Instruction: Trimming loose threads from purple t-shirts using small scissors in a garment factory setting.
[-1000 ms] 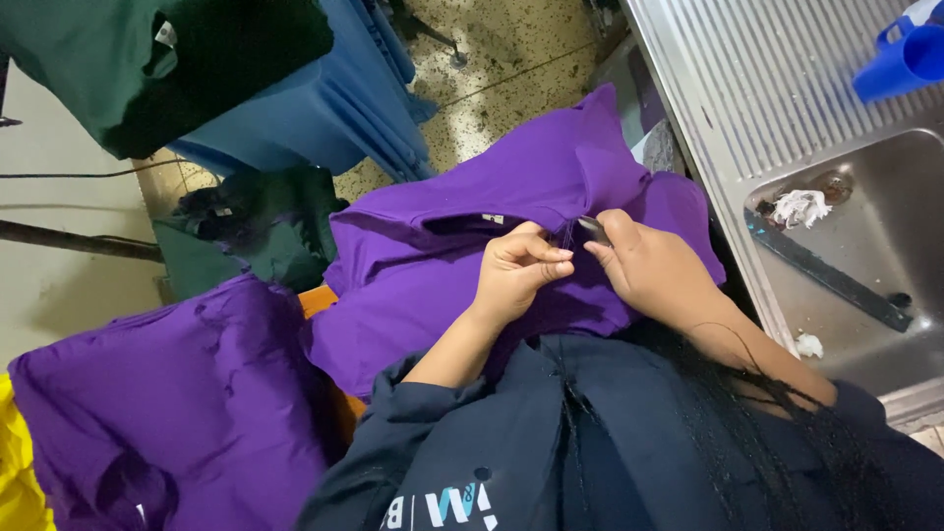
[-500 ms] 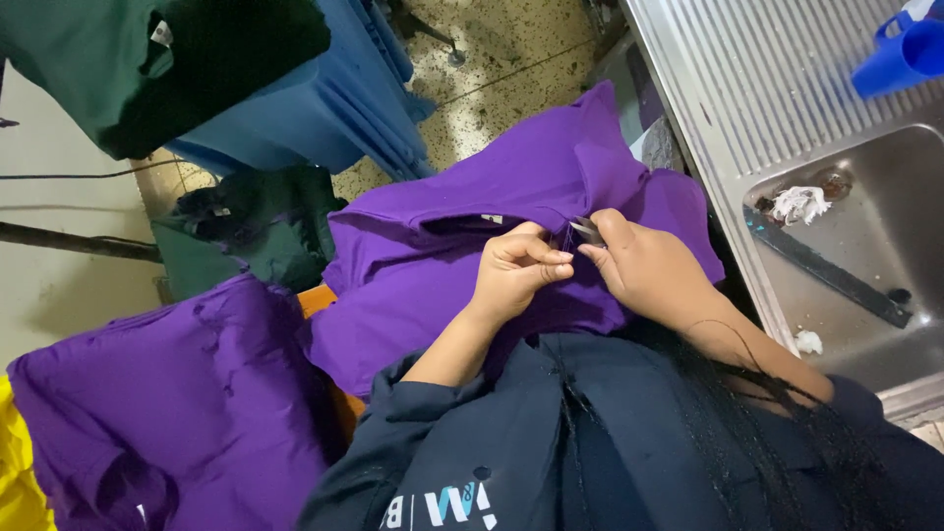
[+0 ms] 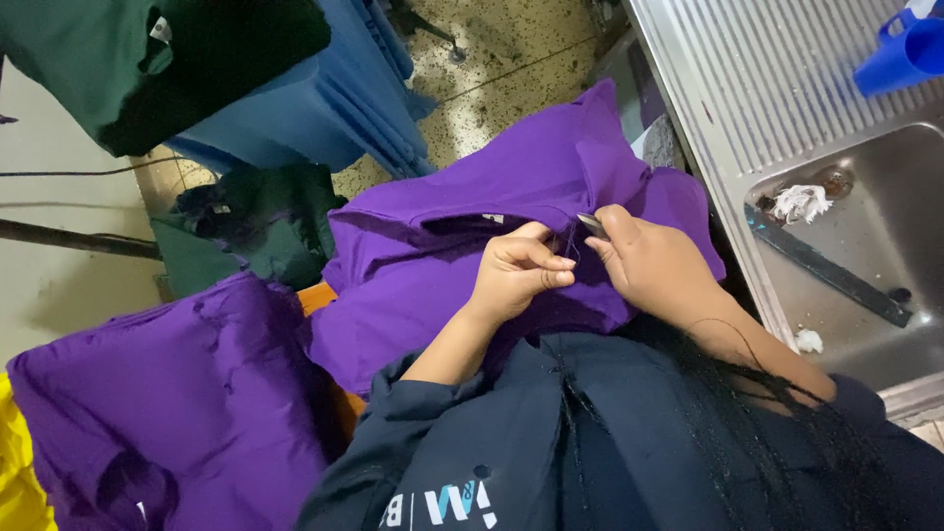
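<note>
Left hand [image 3: 516, 270] pinches purple shirt [image 3: 472, 246] fabric below the collar, on the lap. Right hand [image 3: 654, 265], fingers closed on a small metal snipper [image 3: 593, 225], has edged slightly closer since a second ago; trimming continues. Steel sink [image 3: 865, 265] right.

A purple garment [image 3: 462, 246] is spread rumpled across the lap, its collar opening turned upward, and a small metal tool [image 3: 591, 225] is laid against its fabric.
</note>
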